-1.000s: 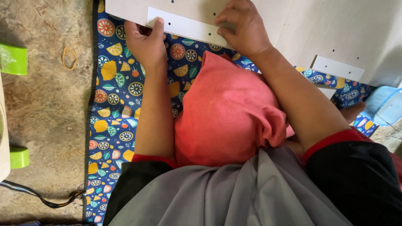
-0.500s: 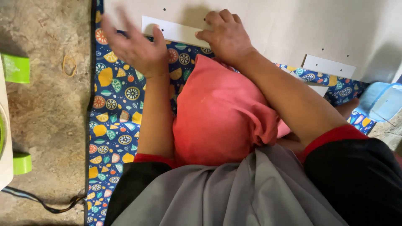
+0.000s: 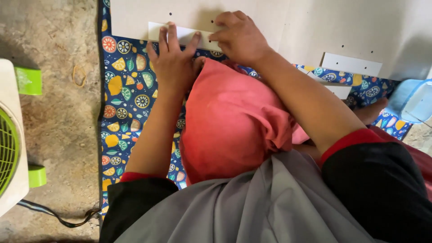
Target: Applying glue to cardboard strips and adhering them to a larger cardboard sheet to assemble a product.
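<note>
Pressing white strip (image 3: 180, 35) flat: your left hand (image 3: 173, 60) fingers spread, right hand (image 3: 238, 38) curled on its right end; strip ran left-right.

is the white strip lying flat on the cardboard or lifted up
Flat. The white strip lies against the cardboard sheet, pressed by the left hand and right hand.

A rough concrete floor (image 3: 54, 112) is covered at the centre by a blue fruit-patterned mat (image 3: 128, 103). A rubber band (image 3: 79, 75) and a green-and-white fan (image 3: 11, 135) are seen at left; pale cardboard sheets (image 3: 288, 22) are laid on the mat's far edge.
</note>
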